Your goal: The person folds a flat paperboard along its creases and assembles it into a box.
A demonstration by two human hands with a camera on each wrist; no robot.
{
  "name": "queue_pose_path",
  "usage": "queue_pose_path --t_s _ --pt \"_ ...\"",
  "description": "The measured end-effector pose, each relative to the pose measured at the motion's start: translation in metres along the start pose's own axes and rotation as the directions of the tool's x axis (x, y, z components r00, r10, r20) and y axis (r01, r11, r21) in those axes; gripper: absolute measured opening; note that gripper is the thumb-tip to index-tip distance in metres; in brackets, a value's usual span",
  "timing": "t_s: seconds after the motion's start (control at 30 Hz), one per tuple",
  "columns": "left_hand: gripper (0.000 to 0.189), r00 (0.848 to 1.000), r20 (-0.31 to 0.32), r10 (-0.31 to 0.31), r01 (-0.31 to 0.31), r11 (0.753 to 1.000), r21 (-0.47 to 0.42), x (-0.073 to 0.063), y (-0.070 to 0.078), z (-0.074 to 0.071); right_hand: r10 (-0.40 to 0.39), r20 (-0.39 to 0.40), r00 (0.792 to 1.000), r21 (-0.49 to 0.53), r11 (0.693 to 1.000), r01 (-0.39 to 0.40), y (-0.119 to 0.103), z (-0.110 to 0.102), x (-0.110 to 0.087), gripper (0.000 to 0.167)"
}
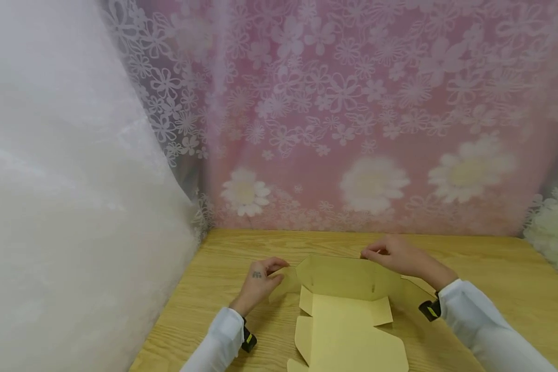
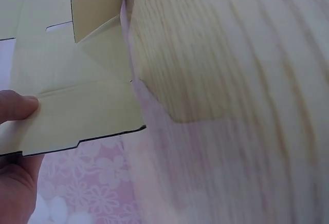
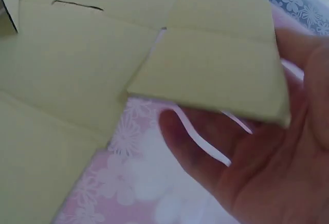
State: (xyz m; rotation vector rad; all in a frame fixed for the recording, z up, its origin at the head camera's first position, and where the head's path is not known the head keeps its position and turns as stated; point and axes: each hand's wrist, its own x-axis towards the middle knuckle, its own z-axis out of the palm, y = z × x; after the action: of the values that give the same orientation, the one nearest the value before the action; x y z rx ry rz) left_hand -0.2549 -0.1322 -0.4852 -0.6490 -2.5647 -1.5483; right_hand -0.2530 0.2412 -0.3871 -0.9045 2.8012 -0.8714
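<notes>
An unfolded tan cardboard box (image 1: pixel 344 330) lies on the table, its far panel (image 1: pixel 339 276) raised. On the left, my left hand (image 1: pixel 256 284) pinches a side flap (image 1: pixel 284 285) of that panel. In the left wrist view the thumb (image 2: pixel 19 106) lies on the cardboard, with the fingers beneath. My right hand (image 1: pixel 404 261) holds the far panel near its upper right edge, thumb and forefinger close together. The right wrist view shows that hand's curled fingers (image 3: pixel 200 142) around a flap (image 3: pixel 216 75), partly hidden behind it.
The wood-grain table (image 1: pixel 232 248) extends around the box. A pink flowered curtain (image 1: pixel 307 129) hangs behind it, with a white sheet (image 1: pixel 74 181) at the left. Small side flaps (image 1: pixel 304 333) stick up along the box's edges.
</notes>
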Motion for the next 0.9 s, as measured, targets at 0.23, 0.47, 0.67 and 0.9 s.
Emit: queue_pose_path --t_s 0.23,0.47,0.67,0.9 --pt "0.031 1.000 -0.014 -0.017 0.017 0.999 0.038 -0.001 -0.002 0.003 -0.075 0.172 0.982 0.098 0.993 0.059 0.007 0.015 -0.009 0.047" --pt "0.024 0.999 -0.043 0.005 -0.003 0.998 0.059 0.000 0.009 0.006 -0.113 0.209 0.971 0.114 0.989 0.091 0.013 0.036 -0.013 0.056" --pt "0.013 0.964 -0.171 0.201 -0.175 0.972 0.159 -0.004 0.040 0.014 -0.089 0.184 0.979 0.069 0.995 0.077 0.012 0.043 -0.015 0.061" --pt "0.010 0.989 -0.081 0.127 -0.122 0.991 0.062 -0.021 0.045 0.036 -0.107 0.152 0.983 0.037 0.994 0.103 0.010 0.044 -0.017 0.058"
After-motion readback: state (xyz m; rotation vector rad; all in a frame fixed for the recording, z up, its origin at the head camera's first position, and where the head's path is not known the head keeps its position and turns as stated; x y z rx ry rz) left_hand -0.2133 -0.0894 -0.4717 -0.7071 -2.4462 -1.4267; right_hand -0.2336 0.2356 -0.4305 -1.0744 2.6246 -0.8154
